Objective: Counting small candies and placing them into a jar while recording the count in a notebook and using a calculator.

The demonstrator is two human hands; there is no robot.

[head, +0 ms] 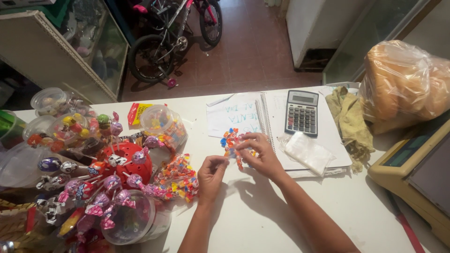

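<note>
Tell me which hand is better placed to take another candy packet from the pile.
Left, probably. The left hand is free and sits right beside the candy packet pile; the right hand is already holding a strip of wrapped candies, farther away.

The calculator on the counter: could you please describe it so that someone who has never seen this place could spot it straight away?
Start at the white counter and find the open spiral notebook at its far edge. The calculator lies flat on the notebook's right-hand page, just beyond a small clear plastic bag. It is the only grey, keyed device there, with a pale display strip above rows of dark buttons.
</note>
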